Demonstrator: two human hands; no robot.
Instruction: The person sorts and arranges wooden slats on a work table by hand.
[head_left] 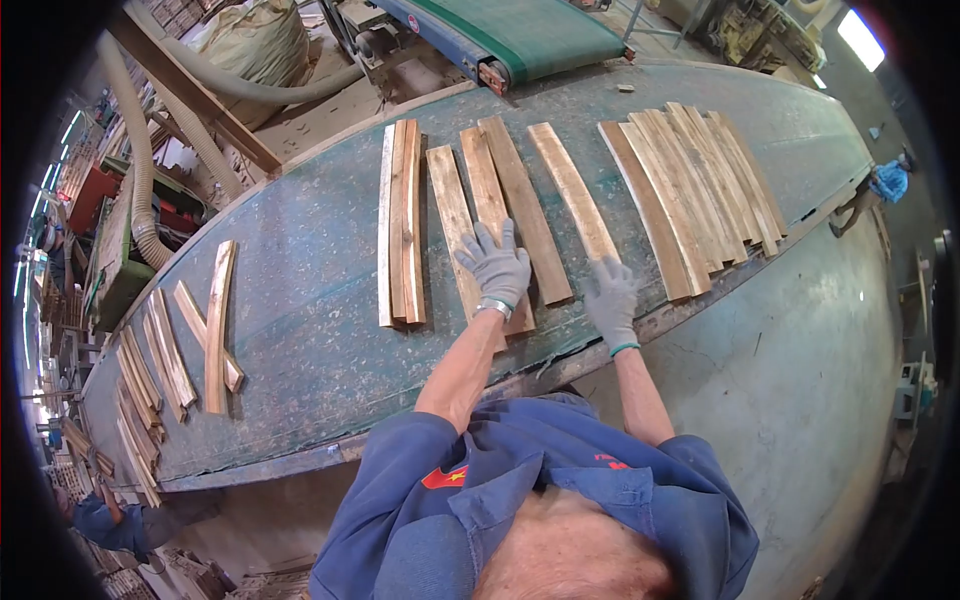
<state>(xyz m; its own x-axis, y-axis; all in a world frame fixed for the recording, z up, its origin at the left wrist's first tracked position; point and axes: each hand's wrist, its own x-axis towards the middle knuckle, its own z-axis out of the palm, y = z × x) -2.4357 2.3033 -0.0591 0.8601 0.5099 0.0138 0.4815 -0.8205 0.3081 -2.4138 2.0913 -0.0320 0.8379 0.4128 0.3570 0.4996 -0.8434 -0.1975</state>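
Observation:
My left hand (493,265), in a grey work glove, lies flat with its fingers spread over the middle wooden slats. Beneath it are a knotty slat (452,205) and another slat (481,170); a darker slat (525,205) lies just to their right. My right hand (612,300), gloved too and slightly blurred, is closed on the near end of a single wooden slat (573,190). That slat lies angled across the green-grey table (310,230), apart from the others.
Bundled slats (402,220) lie left of my hands, and a wide row of slats (690,190) lies right. More slats (220,325) are spread at the far left. A green conveyor belt (530,40) meets the table's far side. People stand at both table ends.

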